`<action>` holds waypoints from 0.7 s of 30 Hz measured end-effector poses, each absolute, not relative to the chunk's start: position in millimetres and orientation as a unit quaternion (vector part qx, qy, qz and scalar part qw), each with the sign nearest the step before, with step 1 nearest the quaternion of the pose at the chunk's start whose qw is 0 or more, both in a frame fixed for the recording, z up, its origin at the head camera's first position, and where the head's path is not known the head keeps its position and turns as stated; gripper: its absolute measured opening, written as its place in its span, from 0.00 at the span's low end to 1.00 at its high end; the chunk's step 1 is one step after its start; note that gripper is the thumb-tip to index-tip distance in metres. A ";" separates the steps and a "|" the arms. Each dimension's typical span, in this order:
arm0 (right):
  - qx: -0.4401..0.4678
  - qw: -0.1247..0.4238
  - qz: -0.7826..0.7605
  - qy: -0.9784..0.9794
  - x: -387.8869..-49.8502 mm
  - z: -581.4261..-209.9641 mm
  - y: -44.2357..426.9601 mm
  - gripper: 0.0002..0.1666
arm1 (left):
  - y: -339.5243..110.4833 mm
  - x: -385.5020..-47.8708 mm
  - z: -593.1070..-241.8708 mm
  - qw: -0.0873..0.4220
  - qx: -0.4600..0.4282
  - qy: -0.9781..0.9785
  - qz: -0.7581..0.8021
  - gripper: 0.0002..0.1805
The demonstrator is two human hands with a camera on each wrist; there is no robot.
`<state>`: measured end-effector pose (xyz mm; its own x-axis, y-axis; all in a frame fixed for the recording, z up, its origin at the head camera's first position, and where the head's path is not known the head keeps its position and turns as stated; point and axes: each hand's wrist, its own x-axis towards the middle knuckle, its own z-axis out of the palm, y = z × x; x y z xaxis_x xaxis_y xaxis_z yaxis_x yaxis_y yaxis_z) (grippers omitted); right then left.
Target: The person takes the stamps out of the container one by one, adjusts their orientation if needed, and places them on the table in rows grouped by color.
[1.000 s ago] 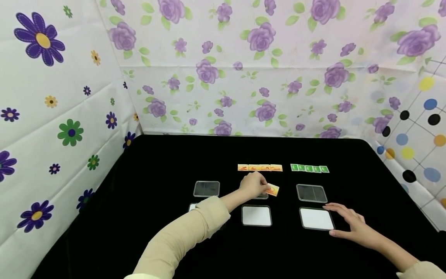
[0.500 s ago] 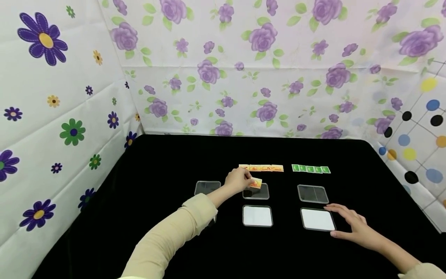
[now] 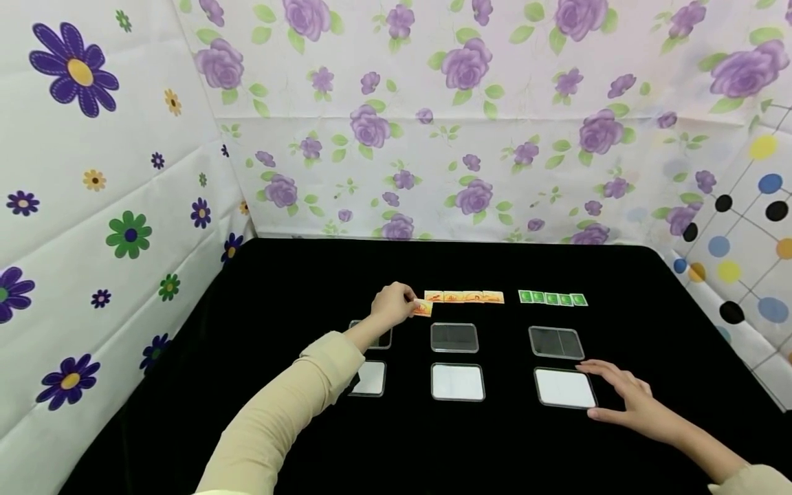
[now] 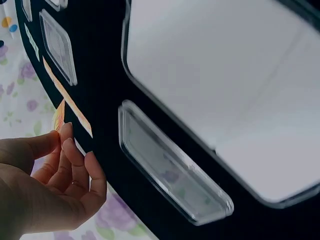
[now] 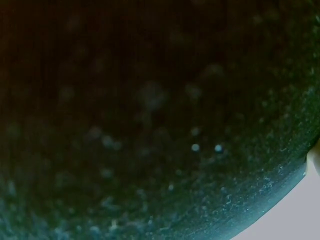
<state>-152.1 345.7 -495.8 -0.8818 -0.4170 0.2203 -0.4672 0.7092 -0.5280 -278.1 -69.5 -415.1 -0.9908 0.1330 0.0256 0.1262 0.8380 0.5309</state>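
My left hand (image 3: 391, 304) pinches a small orange-and-yellow card (image 3: 423, 308) between thumb and fingertips. It holds the card by the left end of a row of similar orange cards (image 3: 464, 296). In the left wrist view the pinched card (image 4: 59, 116) is seen nearly edge-on, close to that row. Whether it touches the cloth, I cannot tell. My right hand (image 3: 625, 399) rests with fingers spread at the right side of a white-bottomed clear case (image 3: 564, 388), index finger and thumb near its corners. The right wrist view shows mostly dark, blurred cloth.
A row of green cards (image 3: 553, 298) lies at the back right. Clear case pieces (image 3: 454, 337) stand in a line, with white-bottomed ones (image 3: 458, 382) in front. My left forearm covers part of the leftmost two. Black cloth (image 3: 322, 275) covers the table; patterned sheets surround it.
My left hand has carried the pinched card left and away from me, from over the middle clear case to the left end of the orange row. My right hand has stayed put.
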 end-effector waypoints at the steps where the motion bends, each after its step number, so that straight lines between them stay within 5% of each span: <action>1: 0.239 0.041 0.298 -0.923 -152.3 -495.7 345.8 0.39 | -71.2 -280.0 -414.5 0.006 0.060 0.959 0.275 0.08; 21: 0.234 0.033 0.299 -0.924 -151.7 -494.3 344.5 0.38 | -75.0 -309.4 -409.7 0.048 -0.045 0.959 0.274 0.07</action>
